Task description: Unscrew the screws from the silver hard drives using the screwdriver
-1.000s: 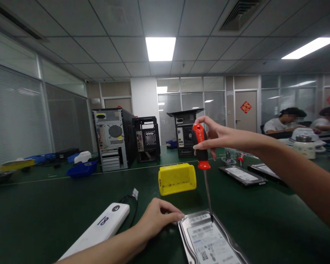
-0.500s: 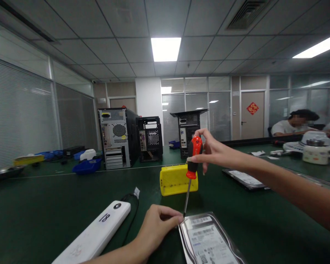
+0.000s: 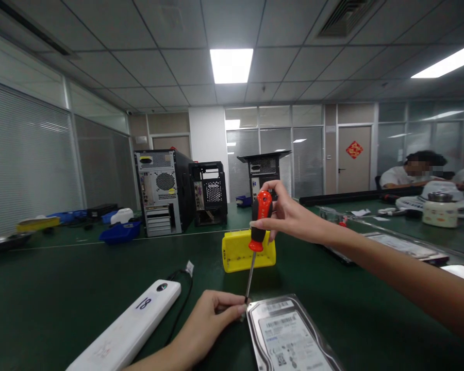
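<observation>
My right hand [image 3: 284,214] grips a red and black screwdriver [image 3: 262,211], its shaft slanting down to the left. The tip is by the fingertips of my left hand [image 3: 212,322], just off the upper left corner of a silver hard drive [image 3: 290,337]. Thumb and forefinger of my left hand are pinched at the tip; whatever small thing they hold is too small to make out. Behind the screwdriver a yellow bin [image 3: 232,252] stands on the green table.
A white power bank [image 3: 127,324] marked 18 lies at left with a black cable. Computer cases [image 3: 164,193] stand at the back, near a blue tray [image 3: 119,233]. More hard drives [image 3: 404,245] lie at right. A person [image 3: 410,170] sits at the far right.
The screwdriver and both hands have shifted slightly left; the tip has moved from the drive's corner to just beside it. More drives show at right.
</observation>
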